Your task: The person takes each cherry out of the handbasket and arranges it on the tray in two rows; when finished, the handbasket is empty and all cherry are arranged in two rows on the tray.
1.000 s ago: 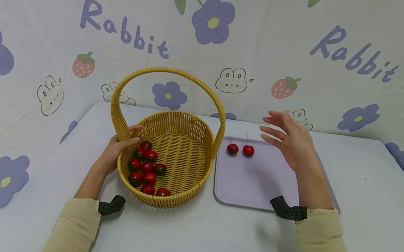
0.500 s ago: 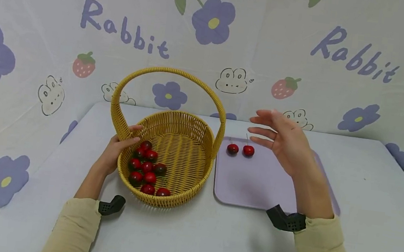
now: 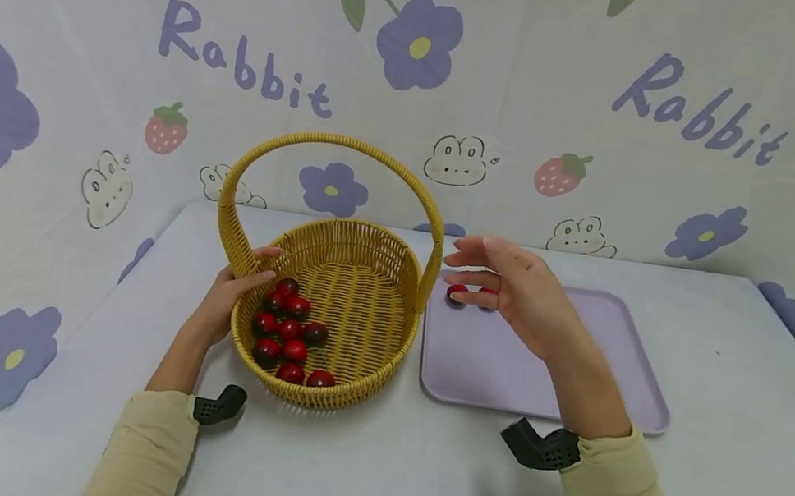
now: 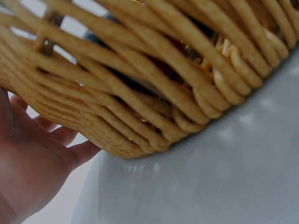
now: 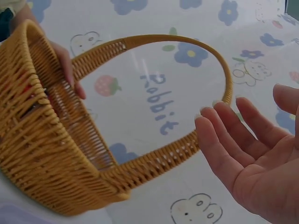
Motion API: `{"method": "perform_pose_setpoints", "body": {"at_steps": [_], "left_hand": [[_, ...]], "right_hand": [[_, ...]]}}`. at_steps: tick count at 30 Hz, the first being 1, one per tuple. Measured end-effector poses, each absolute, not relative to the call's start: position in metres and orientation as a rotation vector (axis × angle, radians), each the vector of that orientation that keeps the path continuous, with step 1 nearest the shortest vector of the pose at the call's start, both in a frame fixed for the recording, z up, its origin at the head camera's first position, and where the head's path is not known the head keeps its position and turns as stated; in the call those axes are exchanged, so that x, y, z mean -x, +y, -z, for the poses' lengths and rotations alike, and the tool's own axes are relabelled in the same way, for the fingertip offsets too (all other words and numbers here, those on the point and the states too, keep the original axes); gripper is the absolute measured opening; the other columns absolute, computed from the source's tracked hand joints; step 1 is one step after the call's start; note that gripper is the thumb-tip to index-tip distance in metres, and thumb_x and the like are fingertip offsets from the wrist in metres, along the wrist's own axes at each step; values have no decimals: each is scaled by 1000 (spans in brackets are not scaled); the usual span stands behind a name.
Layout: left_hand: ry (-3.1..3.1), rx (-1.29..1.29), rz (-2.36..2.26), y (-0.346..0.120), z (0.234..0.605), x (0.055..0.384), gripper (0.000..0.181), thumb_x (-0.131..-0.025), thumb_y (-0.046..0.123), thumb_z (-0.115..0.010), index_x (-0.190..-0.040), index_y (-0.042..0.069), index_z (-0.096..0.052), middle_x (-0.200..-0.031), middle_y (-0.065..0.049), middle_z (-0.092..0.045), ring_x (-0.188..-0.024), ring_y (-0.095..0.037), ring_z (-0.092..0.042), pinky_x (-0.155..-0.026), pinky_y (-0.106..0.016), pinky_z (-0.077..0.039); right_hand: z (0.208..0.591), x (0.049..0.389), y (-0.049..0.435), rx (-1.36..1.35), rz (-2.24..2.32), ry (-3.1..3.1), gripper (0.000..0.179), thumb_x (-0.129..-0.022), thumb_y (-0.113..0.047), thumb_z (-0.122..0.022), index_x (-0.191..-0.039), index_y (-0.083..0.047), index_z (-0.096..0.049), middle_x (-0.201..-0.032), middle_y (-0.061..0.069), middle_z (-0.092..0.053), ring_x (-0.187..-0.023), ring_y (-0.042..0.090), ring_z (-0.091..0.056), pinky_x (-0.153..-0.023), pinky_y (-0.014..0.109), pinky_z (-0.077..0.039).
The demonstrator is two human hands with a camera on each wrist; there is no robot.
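A yellow wicker basket (image 3: pixel 367 310) with a tall arched handle (image 3: pixel 339 140) stands left of centre. Several dark red cherries (image 3: pixel 291 328) lie along its left and front inside. My left hand (image 3: pixel 214 307) grips the rim beside the handle's left base, with fingers reaching over the edge; in the left wrist view its fingers (image 4: pixel 70 135) touch the outer weave. Above the lilac tray (image 3: pixel 493 376) hovers my right hand (image 3: pixel 528 301), fingers loosely extended and holding nothing. Partly behind those fingers are two cherries (image 3: pixel 455 296) at the tray's far left corner, their stems hidden.
Close against the basket's right side lies the tray's left edge. A white cloth (image 3: pixel 369 476) covers the table, and a patterned curtain (image 3: pixel 506 88) hangs behind it. The handle rises high between the left hand and the right hand.
My right hand has moved left and lower, from above the tray's back to in front of the two cherries. The left hand and the basket stay where they were.
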State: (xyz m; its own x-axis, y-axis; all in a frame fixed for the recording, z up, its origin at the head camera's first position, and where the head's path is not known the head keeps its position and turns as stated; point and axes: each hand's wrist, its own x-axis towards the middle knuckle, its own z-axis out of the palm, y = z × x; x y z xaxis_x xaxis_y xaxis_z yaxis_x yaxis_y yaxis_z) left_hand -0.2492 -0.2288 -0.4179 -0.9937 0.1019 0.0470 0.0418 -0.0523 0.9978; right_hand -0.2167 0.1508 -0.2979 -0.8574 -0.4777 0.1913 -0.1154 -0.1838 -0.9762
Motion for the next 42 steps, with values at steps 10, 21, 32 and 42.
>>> {"method": "perform_pose_setpoints", "body": {"at_steps": [10,21,32,42], "left_hand": [[2120,-162,-2246,-232,416,253,48,-97,14,-53,-140,0,-40,-147,-16,-33,-134,-29,-32,-110,-44,-23],[2114,-146,-2243,-232,415,254,48,-96,13,-52,-141,0,-39,-146,-16,-34,-133,-30,-32,-110,-45,-23],[2148,-170,-2234,-231,420,253,48,-96,14,-51,-141,-1,-38,-145,-17,-35,-132,-31,-33,-110,-46,-22],[2157,-183,-2238,-230,421,250,48,-97,13,-50,-140,-2,-38,-144,-18,-35,-130,-30,-34,-109,-46,-24]], "right_hand": [[306,221,122,676,1802,1851,42,-103,-28,-42,-125,6,-54,-116,21,-59,-108,38,-56,-89,43,-48],[314,230,88,697,1554,1892,42,-102,-30,-44,-128,2,-55,-123,22,-57,-111,33,-56,-94,40,-46],[333,240,54,630,1275,2026,48,-98,-43,-50,-126,-5,-60,-114,15,-63,-104,28,-61,-87,42,-49],[347,242,27,538,1017,2170,47,-97,-44,-51,-119,-4,-64,-98,12,-67,-86,24,-66,-73,35,-54]]}}
